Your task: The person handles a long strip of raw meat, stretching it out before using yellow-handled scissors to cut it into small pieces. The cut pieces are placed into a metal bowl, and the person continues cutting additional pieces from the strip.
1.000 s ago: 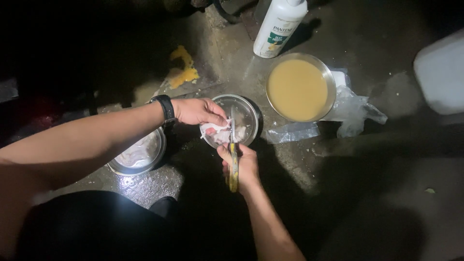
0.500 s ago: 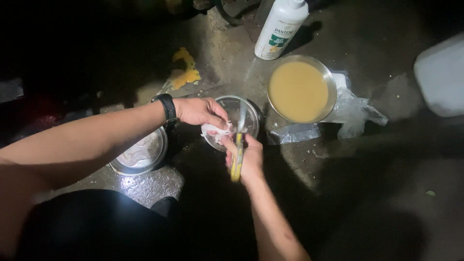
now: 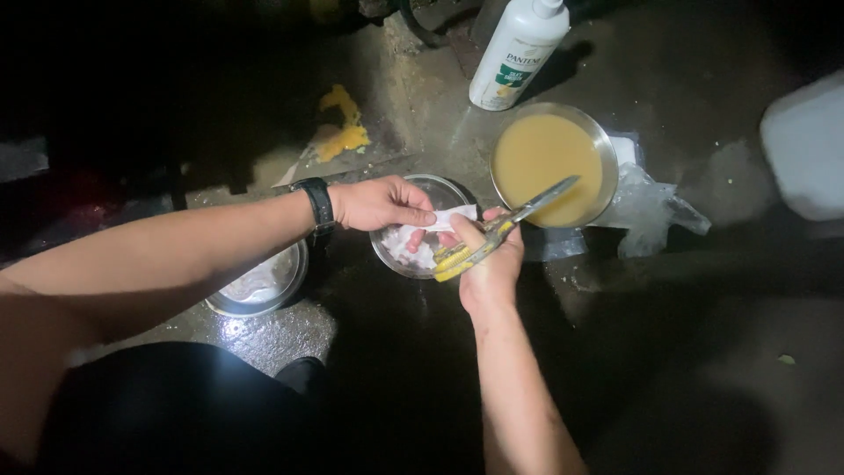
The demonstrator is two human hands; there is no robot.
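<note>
Over the small steel bowl [image 3: 422,255], the left hand [image 3: 378,202] pinches a white strip [image 3: 453,215]; the right hand [image 3: 488,264] has its grip closed on yellow-handled scissors [image 3: 501,230]. Beyond the bowl stands a white bottle [image 3: 517,48] with a green-and-white label, beside a pan of tan liquid [image 3: 545,158].

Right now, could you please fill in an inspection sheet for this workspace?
Surface: wet, dark concrete floor.
Job's things: yellow-handled scissors; white strip; small steel bowl of pale pieces.
Clutter: bowl of tan liquid, white bottle, second steel bowl, crumpled plastic, yellow scrap.
Hands: left hand pinches the strip; right hand holds the scissors.
Cables: nothing seen.
Surroundings: dark; white container.
</note>
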